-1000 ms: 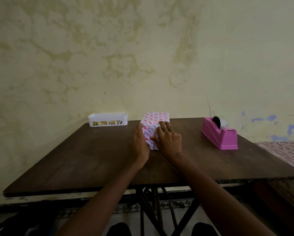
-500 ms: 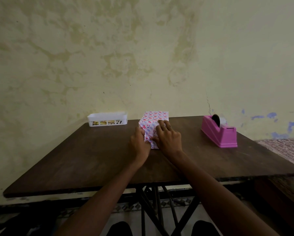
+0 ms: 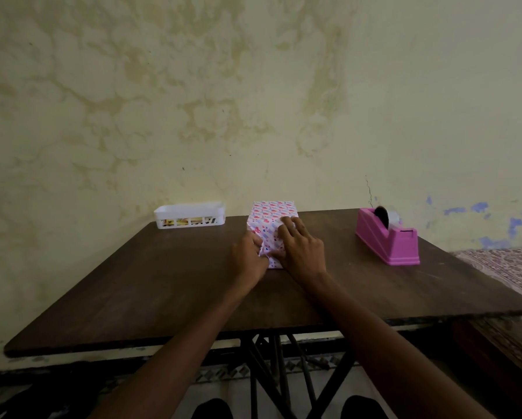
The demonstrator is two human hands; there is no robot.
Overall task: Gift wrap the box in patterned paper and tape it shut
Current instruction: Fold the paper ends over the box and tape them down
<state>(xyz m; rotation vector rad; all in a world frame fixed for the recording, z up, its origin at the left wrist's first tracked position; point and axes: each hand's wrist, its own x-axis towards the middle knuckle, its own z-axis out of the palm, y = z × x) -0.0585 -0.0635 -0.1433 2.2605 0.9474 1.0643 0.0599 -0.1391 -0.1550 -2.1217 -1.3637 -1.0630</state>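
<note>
1. Box (image 3: 272,214), rectangular, wrapped in white paper (image 3: 267,234) printed with pink and blue hearts: stood on the dark brown wooden bench (image 3: 163,282), at its middle toward the far edge, long side running away from the camera.
2. Left hand (image 3: 247,257): lay against the near left corner of the box, fingers curled into the paper, which was bunched and creased there.
3. Right hand (image 3: 302,252): rested on the near right part of the box top, fingers spread and fairly straight, pressing the paper down; thumb reached toward the left hand at the near end.
4. Pink plastic tape dispenser (image 3: 386,240): stood on the bench well to the right of the box, apart from both hands, roll at its far end.
5. White slotted plastic basket (image 3: 190,215): sat at the far edge, left of the box and apart from it, by the stained yellowish wall (image 3: 253,101); held yellowish contents too small to make out.
6. Crossed black metal legs (image 3: 272,367): showed beneath the bench.
</note>
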